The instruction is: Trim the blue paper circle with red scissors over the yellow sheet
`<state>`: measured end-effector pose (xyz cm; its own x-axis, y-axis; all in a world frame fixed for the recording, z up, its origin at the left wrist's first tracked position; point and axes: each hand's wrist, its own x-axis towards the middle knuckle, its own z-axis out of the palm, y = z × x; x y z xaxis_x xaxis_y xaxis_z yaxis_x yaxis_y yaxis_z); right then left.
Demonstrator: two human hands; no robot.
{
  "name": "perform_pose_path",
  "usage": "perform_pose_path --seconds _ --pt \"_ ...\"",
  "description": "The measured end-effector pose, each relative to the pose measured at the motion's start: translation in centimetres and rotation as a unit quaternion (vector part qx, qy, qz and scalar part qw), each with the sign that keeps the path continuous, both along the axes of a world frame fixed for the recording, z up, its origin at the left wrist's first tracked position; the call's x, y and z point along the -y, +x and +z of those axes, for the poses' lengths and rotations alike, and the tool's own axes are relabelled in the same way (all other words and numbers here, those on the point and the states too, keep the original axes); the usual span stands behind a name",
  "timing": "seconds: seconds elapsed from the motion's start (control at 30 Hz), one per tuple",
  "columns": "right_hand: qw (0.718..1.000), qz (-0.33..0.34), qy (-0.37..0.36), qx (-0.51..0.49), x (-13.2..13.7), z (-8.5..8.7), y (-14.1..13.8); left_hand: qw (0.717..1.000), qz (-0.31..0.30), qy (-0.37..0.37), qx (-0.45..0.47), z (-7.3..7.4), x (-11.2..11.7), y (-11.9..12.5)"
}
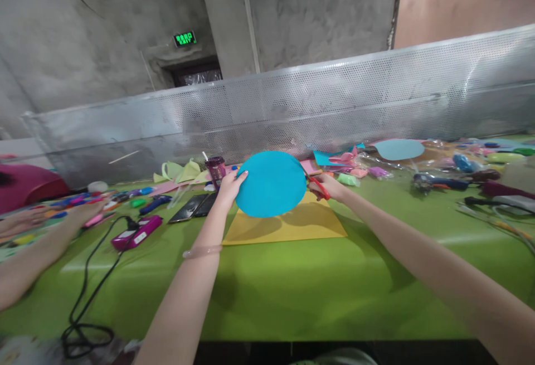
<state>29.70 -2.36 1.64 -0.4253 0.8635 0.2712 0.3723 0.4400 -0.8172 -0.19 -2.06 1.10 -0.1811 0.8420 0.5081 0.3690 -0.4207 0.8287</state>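
Observation:
A round sheet of blue paper [271, 184] is held up over the table, gripped at its left edge by my left hand [230, 188], thumb on the near face. My right hand [329, 185] is closed on a pair of red-handled scissors [320, 188], whose blades point at the disc's right edge. Whether the blades touch the paper I cannot tell. Beneath the disc a yellow sheet [284, 228] lies flat on the green tabletop, with shadows across it.
Left of my left arm lie a dark phone [189, 209] and a magenta power strip [137, 232] with a black cord. A purple cup [216, 171] with a straw stands behind. Another person's arm [45, 242] reaches in from the left. A perforated metal panel [292, 103] borders the back.

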Motion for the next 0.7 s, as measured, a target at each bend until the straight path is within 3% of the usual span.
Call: perform_pose_path --seconds 0.7 --pt "1.0 0.003 0.006 -0.001 -0.49 -0.41 -0.02 1.0 -0.009 0.006 0.004 -0.13 -0.05 0.05"
